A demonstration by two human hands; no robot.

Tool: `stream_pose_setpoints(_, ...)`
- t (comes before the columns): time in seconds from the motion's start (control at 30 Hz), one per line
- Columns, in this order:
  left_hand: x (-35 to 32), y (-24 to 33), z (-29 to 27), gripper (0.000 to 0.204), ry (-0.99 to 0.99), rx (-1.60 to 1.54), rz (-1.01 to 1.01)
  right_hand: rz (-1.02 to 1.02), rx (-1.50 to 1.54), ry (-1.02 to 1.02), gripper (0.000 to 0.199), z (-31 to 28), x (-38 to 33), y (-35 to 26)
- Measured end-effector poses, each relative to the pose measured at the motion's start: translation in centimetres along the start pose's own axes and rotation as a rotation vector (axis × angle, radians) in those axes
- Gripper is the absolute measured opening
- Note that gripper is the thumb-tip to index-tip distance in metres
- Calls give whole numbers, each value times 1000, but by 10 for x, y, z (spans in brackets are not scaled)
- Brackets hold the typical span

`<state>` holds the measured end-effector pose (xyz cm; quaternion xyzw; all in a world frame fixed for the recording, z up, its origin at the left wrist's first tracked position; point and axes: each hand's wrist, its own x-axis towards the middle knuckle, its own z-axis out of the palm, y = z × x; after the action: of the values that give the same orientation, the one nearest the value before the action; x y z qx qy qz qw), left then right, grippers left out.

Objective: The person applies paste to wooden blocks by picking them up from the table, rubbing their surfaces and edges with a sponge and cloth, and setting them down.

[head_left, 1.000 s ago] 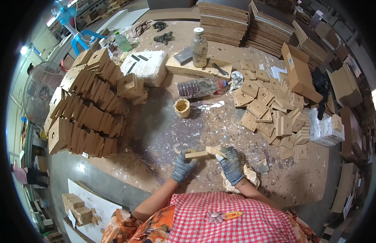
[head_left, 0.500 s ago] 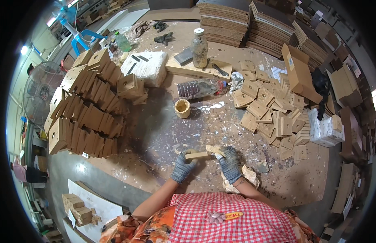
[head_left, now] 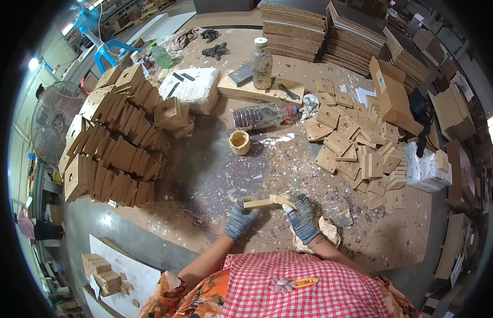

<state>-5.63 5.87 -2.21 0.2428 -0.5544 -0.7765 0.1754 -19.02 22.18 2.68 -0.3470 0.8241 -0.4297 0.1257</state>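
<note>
In a grey glove, my left hand (head_left: 238, 219) grips the left end of a small flat wooden block (head_left: 258, 203), which is held edge-up just above the table. My right hand (head_left: 303, 216), gloved alike, is closed on a folded pale tan piece (head_left: 282, 199), cloth or paper, I cannot tell which. That piece lies against the block's right end. Beside my right wrist is a crumpled pale cloth or paper (head_left: 329, 231), partly hidden by the hand. A small greyish scrap (head_left: 344, 217) lies to its right.
Stacked wooden blocks (head_left: 114, 143) rise at the left; loose square blocks with holes (head_left: 339, 143) are heaped at the right. Ahead stand a tan cup (head_left: 239, 142), a lying plastic bottle (head_left: 259, 116) and an upright jar (head_left: 262, 66). An open cardboard box (head_left: 389, 95) is at the far right.
My right hand has shifted slightly, and the folded pale piece has tilted and moved a little along the block's edge. The left hand and block have hardly moved.
</note>
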Motion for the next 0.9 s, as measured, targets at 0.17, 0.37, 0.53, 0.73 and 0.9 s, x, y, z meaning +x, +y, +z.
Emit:
stream_pose_setpoints(0.17, 1, -13, -6, 29, -5, 46, 17, -11, 3, 35, 25, 1, 0, 2)
stream_pose_setpoints(0.37, 0, -12, -6, 30, 4, 62, -13, -12, 49, 32, 25, -3, 2, -6)
stream_pose_setpoints(0.53, 2, -11, -6, 31, -19, 104, 4, 31, 18, -13, 25, -3, 0, 3)
stream_pose_setpoints(0.73, 3, -7, -5, 31, -15, 80, -29, -43, 39, -10, 22, -5, 0, 1)
stream_pose_setpoints(0.9, 2, -12, -7, 29, 4, 93, -7, 12, -2, 1, 23, -8, 2, 0)
